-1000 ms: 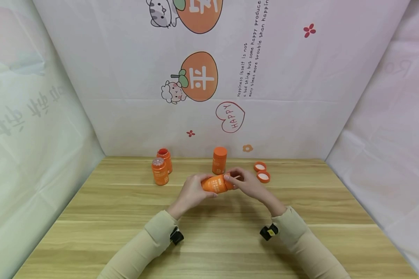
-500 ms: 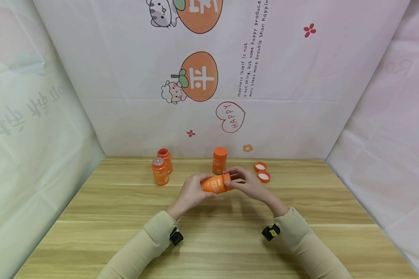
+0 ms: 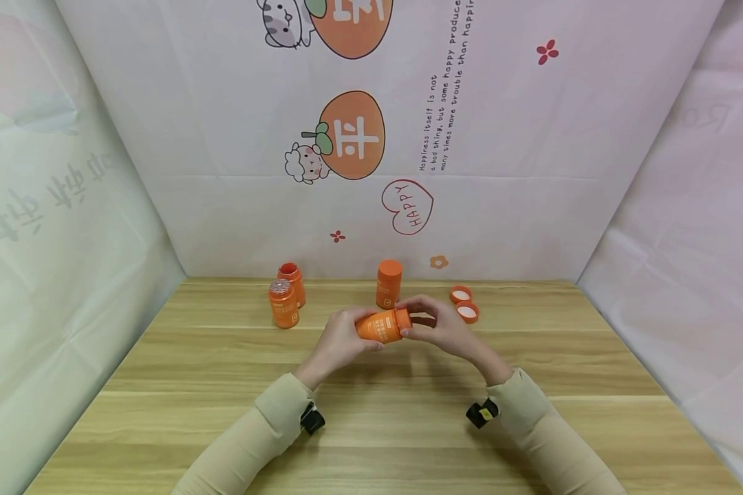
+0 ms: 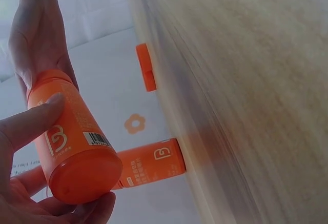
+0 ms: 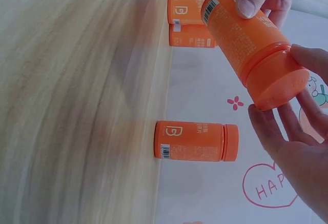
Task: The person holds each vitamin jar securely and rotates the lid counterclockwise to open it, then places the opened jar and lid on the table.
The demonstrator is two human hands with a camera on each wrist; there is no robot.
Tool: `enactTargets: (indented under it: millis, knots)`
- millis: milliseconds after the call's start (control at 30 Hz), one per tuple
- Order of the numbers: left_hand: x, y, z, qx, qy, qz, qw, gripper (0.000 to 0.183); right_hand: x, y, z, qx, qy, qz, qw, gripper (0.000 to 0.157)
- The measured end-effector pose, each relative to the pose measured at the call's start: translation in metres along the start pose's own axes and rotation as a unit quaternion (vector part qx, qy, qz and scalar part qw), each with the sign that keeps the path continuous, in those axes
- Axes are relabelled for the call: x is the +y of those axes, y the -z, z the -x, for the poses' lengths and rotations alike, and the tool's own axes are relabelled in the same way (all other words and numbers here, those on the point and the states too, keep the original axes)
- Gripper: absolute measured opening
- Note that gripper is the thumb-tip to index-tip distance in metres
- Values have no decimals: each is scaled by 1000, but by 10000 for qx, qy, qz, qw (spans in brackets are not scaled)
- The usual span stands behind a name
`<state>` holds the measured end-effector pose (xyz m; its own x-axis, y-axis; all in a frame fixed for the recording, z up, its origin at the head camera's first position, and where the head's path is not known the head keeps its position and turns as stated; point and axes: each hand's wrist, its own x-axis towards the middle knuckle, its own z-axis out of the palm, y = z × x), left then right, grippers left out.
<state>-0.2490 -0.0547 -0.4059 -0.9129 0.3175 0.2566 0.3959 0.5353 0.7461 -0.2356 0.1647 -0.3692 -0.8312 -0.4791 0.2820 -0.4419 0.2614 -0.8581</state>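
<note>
Orange plastic makes up the held bottle point(image 3: 380, 326), one of four bottles in view. It is in the air above the wooden table point(image 3: 371, 454), tipped nearly on its side, with its cap point(image 3: 403, 318) on and toward the right. The left hand point(image 3: 342, 337) grips the bottle's body; the right hand point(image 3: 436, 323) holds the cap by fingertips and thumb.

Of the other three, one capped bottle point(image 3: 389, 285) stands upright just behind the held one, near the table's back edge. Two stand close together on the left without lids: a front bottle point(image 3: 284, 309) with a grey, glinting top, and a rear bottle point(image 3: 297, 289) with a red mouth.

Two loose lids point(image 3: 467, 314) lie side by side on the right, white insides up, also near the back edge; so four lids in all, two fitted and two off.

Wood shows between the left pair and the left hand, and a narrower strip between the right hand and the lids. The widest room runs from the hands toward the person, between two sleeves point(image 3: 278, 412). A white back wall point(image 3: 501, 227) meets the far edge, and two side walls point(image 3: 675, 227) flank the table.
</note>
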Motion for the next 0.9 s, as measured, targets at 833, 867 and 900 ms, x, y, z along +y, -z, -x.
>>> enactTargets:
  millis: [833, 867, 900]
  knots:
    - [1, -2, 3, -111, -158, 168, 9997, 52, 14, 0, 6, 32, 570, 101, 9983, 39]
    - [1, -2, 3, -107, -138, 179, 9997, 52, 13, 1, 6, 34, 569, 111, 9983, 39]
    - [1, -2, 3, -110, -124, 185, 9997, 52, 13, 1, 6, 36, 574, 115, 9983, 39]
